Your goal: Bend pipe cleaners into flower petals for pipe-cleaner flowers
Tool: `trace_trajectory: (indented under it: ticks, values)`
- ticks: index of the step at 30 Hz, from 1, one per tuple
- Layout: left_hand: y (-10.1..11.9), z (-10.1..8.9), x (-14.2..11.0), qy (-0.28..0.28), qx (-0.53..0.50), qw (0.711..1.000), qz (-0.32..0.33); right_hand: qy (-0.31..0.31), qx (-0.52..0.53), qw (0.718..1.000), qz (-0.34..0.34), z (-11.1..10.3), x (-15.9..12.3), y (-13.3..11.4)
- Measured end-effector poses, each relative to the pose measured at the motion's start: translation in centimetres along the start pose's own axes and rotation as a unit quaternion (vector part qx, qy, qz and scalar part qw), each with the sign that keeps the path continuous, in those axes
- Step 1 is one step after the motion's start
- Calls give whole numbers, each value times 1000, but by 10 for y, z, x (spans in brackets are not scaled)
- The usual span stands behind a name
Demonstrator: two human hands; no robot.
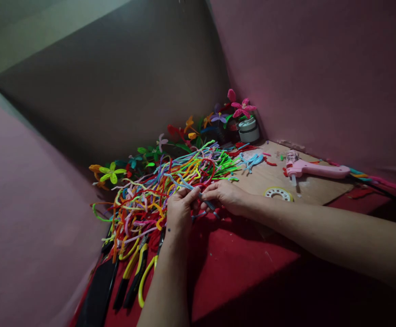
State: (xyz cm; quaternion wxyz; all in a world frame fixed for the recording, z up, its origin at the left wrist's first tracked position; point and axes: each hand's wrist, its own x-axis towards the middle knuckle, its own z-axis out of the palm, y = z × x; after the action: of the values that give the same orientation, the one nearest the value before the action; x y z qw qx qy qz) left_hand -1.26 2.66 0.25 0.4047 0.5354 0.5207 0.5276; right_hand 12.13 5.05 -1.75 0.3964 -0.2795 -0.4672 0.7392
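My left hand (181,210) pinches light blue pipe cleaners (180,181) between thumb and fingers. Close against it, my right hand (224,196) grips the same strands, whose short ends poke out below the fingers. How many strands I hold is hard to make out. Both hands are over the front of a big tangled heap of colourful pipe cleaners (143,200). Just right of the heap lies a small light blue bunch of looped pipe cleaners (252,160).
A pink glue gun (320,169) and a tape roll (278,194) lie on a wooden board (313,193). Pliers (132,272) and yellow-handled scissors (145,281) sit at front left. Behind the heap stand pipe-cleaner flowers (112,173) and a white-lidded jar (248,131). Walls close in the back and right.
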Motion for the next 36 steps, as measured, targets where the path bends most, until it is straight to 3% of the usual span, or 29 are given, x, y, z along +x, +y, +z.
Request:
trace_trajectory:
  ticks: [3,8,14,22,25,27,30,33,36]
  values:
    - [2,0,-1,3,39,999,-1,2,-6,1000,-9,0,1,0]
    - [5,2,-3,55,55,997,26,36,-8,999,-12,-2,3,-2]
    - [7,0,-2,-2,-28,1000,-1,16,-16,1000,-16,-4,5,-1]
    - [12,1,-6,14,85,996,32,30,-6,1000,-1,-1,3,-4]
    - [11,-4,-4,-11,144,984,102,24,-7,1000,2,-3,3,-5]
    - [11,-9,-2,-27,236,954,185,13,-11,1000,9,-4,4,-6]
    - [14,-16,-2,-34,406,866,288,-13,-26,999,15,-5,3,-8]
    - [23,-17,-8,-39,529,778,338,-41,-44,998,10,-6,1,-11]
    - [37,-13,-16,-76,591,725,346,-72,-64,995,-1,-6,0,-12]
